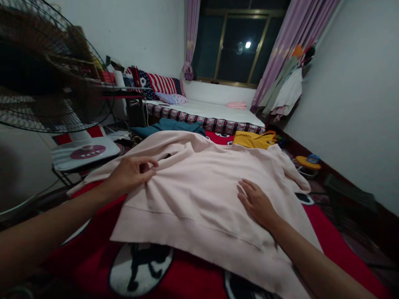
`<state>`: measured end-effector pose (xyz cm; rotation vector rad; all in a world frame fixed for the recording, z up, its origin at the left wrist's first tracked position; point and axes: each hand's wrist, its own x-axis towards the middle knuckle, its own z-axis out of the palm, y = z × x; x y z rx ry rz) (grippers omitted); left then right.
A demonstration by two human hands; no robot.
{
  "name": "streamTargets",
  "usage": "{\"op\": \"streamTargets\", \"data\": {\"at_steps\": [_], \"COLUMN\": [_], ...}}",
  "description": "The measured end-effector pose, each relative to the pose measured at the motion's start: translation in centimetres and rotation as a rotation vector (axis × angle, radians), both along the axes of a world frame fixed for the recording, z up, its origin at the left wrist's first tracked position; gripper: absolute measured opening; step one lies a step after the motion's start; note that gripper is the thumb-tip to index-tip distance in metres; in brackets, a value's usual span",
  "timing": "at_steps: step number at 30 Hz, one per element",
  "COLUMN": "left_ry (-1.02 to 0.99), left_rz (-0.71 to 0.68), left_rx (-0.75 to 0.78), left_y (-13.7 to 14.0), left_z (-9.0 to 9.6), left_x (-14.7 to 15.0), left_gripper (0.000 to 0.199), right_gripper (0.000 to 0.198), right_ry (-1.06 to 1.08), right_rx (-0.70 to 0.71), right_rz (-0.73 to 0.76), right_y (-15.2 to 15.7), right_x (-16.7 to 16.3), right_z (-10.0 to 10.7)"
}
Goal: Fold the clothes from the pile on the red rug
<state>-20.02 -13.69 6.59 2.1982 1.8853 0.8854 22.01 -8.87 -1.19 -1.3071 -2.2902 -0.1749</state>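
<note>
- Pale pink sweatshirt (212, 182) lies spread on the red blanket (193, 278); should handle light, soft, floppy, hardly fragile
- Best hold: side edges or wide hem
- My left fingers (146, 160) pinch its left side; right fingers (249, 189) relaxed, gripping nothing
- Fan (46, 74) at left, bed (208, 110) below window (237, 60)
</note>
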Motion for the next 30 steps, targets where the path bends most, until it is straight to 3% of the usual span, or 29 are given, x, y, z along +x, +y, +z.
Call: {"op": "streamTargets", "data": {"at_steps": [2,5,7,9,13,15,16,18,21,26,30], "left_ry": [0.051,0.352,0.582,0.701,0.507,0.405,0.384,0.388,0.404,0.384,0.358], "left_rz": [-0.009,-0.046,0.002,-0.002,-0.371,-0.551,-0.568,-0.494,-0.333,-0.095,-0.022], "left_rx": [-0.154,-0.403,-0.394,-0.284,-0.094,-0.116,-0.150,-0.231,-0.282,-0.257,-0.223], "left_y": [-0.1,0.5,1.3,2.5,6.5,9.3,10.9,13.9,18.3,23.6,25.6], "left_z": [0.4,0.7,1.4,2.2,1.9,0.4,-0.5,-2.4,-4.3,-5.3,-6.0], "left_x": [-0.9,-0.4,1.7,5.1,13.5,17.0,18.3,19.7,19.4,17.4,17.1], "left_gripper": [0.025,0.019,0.019,0.019,0.035,0.047,0.051,0.059,0.067,0.070,0.072], "right_gripper": [0.042,0.045,0.047,0.048,0.049,0.050,0.051,0.054,0.060,0.064,0.065], "right_ry": [-0.043,-0.115,-0.141,-0.158,-0.188,-0.184,-0.178,-0.165,-0.158,-0.155,-0.186], "right_rx": [0.000,-0.015,-0.033,-0.058,-0.126,-0.164,-0.180,-0.205,-0.235,-0.277,-0.317], "right_rz": [-0.010,-0.027,-0.047,-0.070,-0.110,-0.128,-0.142,-0.176,-0.208,-0.216,-0.233], "right_y": [0.2,0.3,0.2,0.0,-0.7,-0.9,-1.0,-1.0,-0.8,-0.4,-0.9], "right_x": [0.2,-0.1,-0.4,-0.7,-1.1,-1.2,-1.2,-1.1,-1.0,-0.7,-0.9], "right_z": [0.0,-0.2,-0.2,0.2,1.0,1.2,1.3,1.1,0.8,0.4,0.6]}}
